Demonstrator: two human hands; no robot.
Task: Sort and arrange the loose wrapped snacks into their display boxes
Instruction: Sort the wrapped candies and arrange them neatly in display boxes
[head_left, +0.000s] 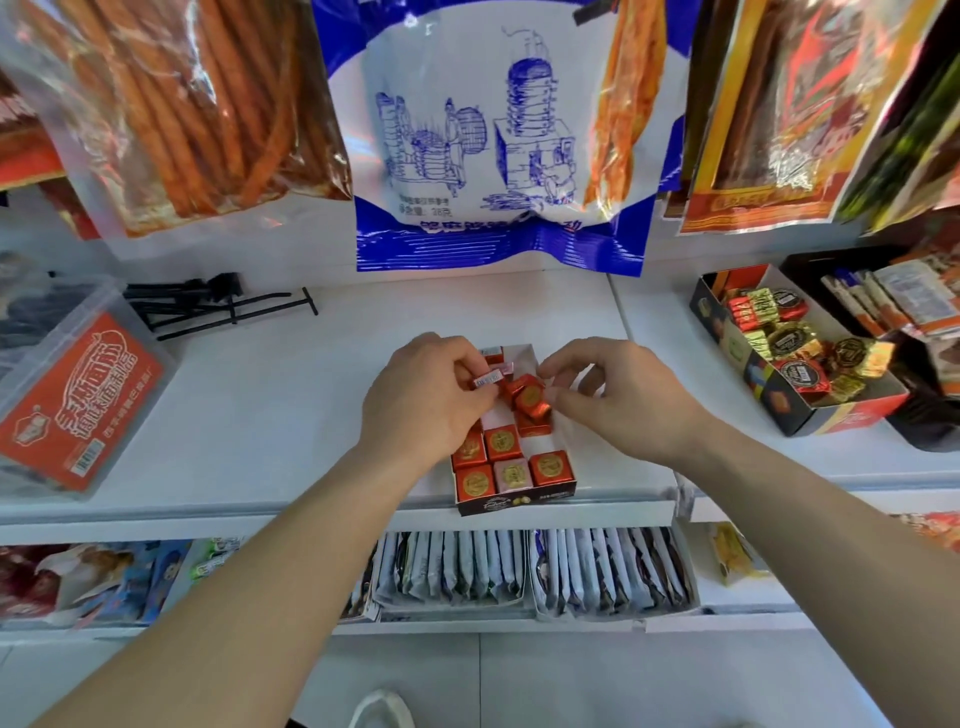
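- Well, the left hand pinches a labelled snack over the display box.
- The right hand is curled at the box's 2 o'clock; I cannot tell what it grips.
- Red snacks fill the 6 o'clock end.

A snack shop is shown by sealed plastic snack bags hung above white shelves, on which open cardboard boxes of foil-wrapped sweets and rows of upright packets are stocked.

Red foil snack squares lie flat in rows at the front of the display box, several tilted behind.
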